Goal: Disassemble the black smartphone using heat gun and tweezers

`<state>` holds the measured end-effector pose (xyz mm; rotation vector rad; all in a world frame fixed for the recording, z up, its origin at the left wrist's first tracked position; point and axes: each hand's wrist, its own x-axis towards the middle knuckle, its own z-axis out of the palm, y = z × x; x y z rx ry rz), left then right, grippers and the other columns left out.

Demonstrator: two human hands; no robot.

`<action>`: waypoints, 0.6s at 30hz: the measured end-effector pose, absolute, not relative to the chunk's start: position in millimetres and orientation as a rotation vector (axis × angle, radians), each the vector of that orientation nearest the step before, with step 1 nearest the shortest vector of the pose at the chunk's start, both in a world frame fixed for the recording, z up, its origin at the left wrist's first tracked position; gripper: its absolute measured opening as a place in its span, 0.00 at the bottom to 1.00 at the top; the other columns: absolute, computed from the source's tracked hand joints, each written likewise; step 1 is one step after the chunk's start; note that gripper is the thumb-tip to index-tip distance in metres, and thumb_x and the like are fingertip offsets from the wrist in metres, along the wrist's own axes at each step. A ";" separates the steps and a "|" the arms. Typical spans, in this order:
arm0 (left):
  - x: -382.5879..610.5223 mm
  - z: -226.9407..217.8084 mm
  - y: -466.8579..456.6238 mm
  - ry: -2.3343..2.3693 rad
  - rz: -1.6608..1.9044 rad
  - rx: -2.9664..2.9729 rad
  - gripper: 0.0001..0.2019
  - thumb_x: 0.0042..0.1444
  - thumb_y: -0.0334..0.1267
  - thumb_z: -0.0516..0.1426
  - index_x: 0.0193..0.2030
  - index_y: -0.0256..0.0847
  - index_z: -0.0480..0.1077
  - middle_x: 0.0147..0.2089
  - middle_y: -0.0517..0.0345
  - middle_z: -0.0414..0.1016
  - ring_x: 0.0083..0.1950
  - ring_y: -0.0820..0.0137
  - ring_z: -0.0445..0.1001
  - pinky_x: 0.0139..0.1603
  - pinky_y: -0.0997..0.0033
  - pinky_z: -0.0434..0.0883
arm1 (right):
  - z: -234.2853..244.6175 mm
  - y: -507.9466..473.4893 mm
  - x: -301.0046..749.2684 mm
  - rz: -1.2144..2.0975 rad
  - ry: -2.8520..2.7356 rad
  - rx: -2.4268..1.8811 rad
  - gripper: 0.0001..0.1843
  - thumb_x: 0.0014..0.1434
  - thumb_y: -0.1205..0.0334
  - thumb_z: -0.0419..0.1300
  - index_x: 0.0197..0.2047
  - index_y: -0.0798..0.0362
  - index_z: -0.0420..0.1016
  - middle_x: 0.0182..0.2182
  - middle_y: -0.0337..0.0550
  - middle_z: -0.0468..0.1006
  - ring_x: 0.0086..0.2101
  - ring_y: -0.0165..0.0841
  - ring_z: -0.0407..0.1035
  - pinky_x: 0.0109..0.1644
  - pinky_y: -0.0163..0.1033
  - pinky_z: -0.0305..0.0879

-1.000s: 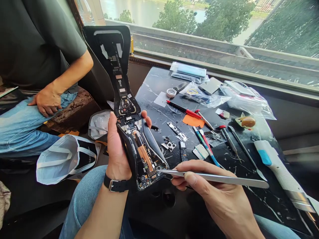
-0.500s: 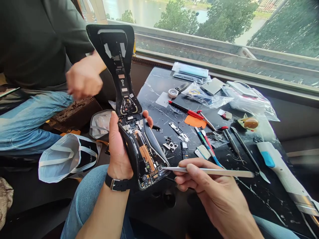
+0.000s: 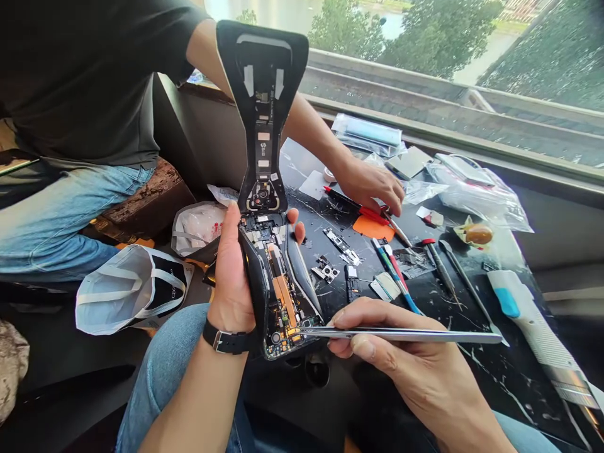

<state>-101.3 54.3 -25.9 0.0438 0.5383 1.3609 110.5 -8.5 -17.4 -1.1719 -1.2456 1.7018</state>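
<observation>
My left hand (image 3: 233, 277) grips an opened phone (image 3: 278, 289) upright over my lap, its circuit board and copper strip exposed. The phone's black back cover (image 3: 262, 107) stands folded up above it. My right hand (image 3: 406, 358) pinches metal tweezers (image 3: 401, 335), their tips touching the lower end of the phone's board. A watch sits on my left wrist.
A person at the left reaches a hand (image 3: 370, 182) across the black marble table (image 3: 476, 371) onto a red-handled tool (image 3: 363, 211). Small phone parts (image 3: 342, 248), screwdrivers (image 3: 438, 264), plastic bags (image 3: 472, 189) and a white-blue tool (image 3: 528, 321) lie there. Paper bags (image 3: 127, 289) sit lower left.
The other person's arm swung from their lap across to the table and now rests on the red-handled tool. My view shifted left; the tweezers stay at the phone's lower board.
</observation>
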 end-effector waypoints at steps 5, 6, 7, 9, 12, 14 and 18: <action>-101.8 -23.8 53.6 0.535 1.314 0.045 0.32 0.71 0.65 0.47 0.46 0.38 0.78 0.41 0.49 0.83 0.38 0.63 0.85 0.33 0.68 0.84 | -11.8 -3.5 111.3 1.772 -1.286 -1.143 0.10 0.60 0.51 0.75 0.40 0.48 0.89 0.32 0.43 0.87 0.33 0.32 0.81 0.38 0.29 0.76; -102.0 -23.8 53.1 0.528 1.303 0.051 0.32 0.71 0.65 0.47 0.47 0.37 0.78 0.41 0.48 0.83 0.38 0.63 0.84 0.32 0.68 0.83 | -11.8 -2.9 109.9 1.794 -1.240 -1.151 0.12 0.59 0.50 0.76 0.40 0.48 0.89 0.32 0.44 0.87 0.33 0.32 0.81 0.38 0.30 0.77; -102.4 -24.0 52.6 0.523 1.290 0.055 0.32 0.71 0.65 0.48 0.47 0.37 0.78 0.42 0.48 0.83 0.37 0.63 0.84 0.31 0.67 0.83 | -12.5 -2.4 108.4 1.821 -1.191 -1.158 0.13 0.59 0.49 0.76 0.39 0.49 0.89 0.31 0.44 0.87 0.32 0.32 0.81 0.38 0.31 0.77; -103.3 -24.9 51.9 0.514 1.257 0.051 0.32 0.70 0.65 0.49 0.50 0.36 0.78 0.43 0.46 0.84 0.38 0.61 0.85 0.31 0.66 0.84 | -16.0 -1.5 105.9 1.875 -1.109 -1.162 0.14 0.58 0.48 0.76 0.38 0.50 0.89 0.30 0.45 0.87 0.30 0.32 0.81 0.37 0.32 0.78; -104.1 -26.0 51.6 0.503 1.214 0.024 0.32 0.70 0.66 0.49 0.53 0.36 0.77 0.44 0.46 0.84 0.39 0.60 0.85 0.33 0.64 0.84 | -22.3 -0.1 104.3 1.930 -1.072 -1.135 0.14 0.59 0.49 0.75 0.39 0.52 0.88 0.30 0.46 0.87 0.30 0.32 0.82 0.36 0.32 0.78; -103.4 -26.0 51.6 0.497 1.204 0.015 0.32 0.69 0.66 0.49 0.52 0.36 0.77 0.44 0.47 0.84 0.39 0.61 0.85 0.33 0.65 0.84 | -24.6 0.9 103.7 1.949 -1.048 -1.128 0.15 0.59 0.49 0.75 0.39 0.53 0.88 0.31 0.47 0.88 0.29 0.32 0.82 0.35 0.31 0.78; -100.9 -24.6 51.0 0.512 1.210 0.029 0.31 0.69 0.65 0.50 0.49 0.36 0.77 0.43 0.48 0.84 0.38 0.62 0.85 0.31 0.67 0.83 | -25.2 2.2 101.8 2.014 -0.996 -1.114 0.16 0.57 0.49 0.77 0.36 0.55 0.87 0.28 0.46 0.86 0.27 0.31 0.80 0.32 0.30 0.77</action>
